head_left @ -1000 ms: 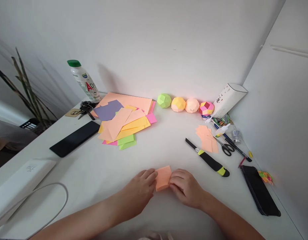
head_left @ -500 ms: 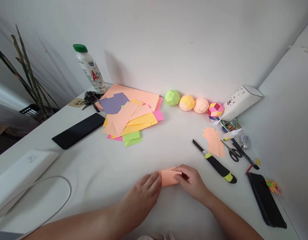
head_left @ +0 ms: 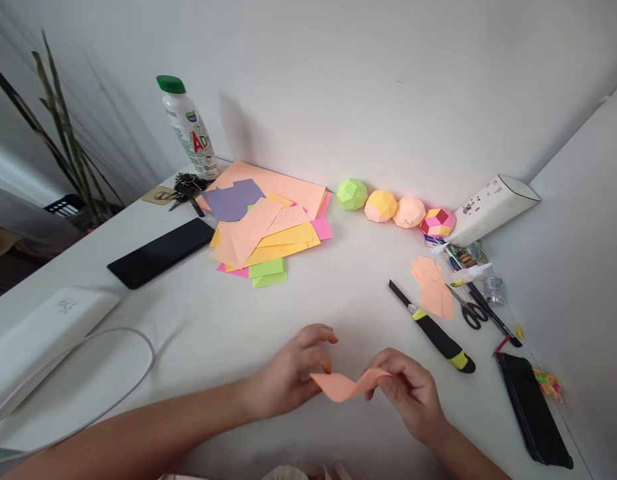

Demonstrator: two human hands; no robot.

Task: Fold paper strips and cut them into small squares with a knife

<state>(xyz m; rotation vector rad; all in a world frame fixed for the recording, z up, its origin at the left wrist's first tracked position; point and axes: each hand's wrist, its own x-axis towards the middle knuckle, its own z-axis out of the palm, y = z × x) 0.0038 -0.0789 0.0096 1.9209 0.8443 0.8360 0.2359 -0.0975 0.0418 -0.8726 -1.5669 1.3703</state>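
Observation:
A small piece of peach paper is raised off the desk, bent into a wave with a dip in its middle. My right hand pinches its right end between thumb and fingers. At the left end, my left hand has thumb and a curled finger at the paper's corner, while another finger is lifted away from it. More peach paper pieces lie beyond my right hand, next to a black and green utility knife and black-handled scissors.
Colored paper sheets are piled at the back, near a phone, keys and a bottle. Several faceted paper balls stand along the wall. A cable curves at left; a black case lies at right.
The paper has come up off the desk toward me and now bows in a wave. My left hand has gone from lying over it to its left end, with fingers more spread.

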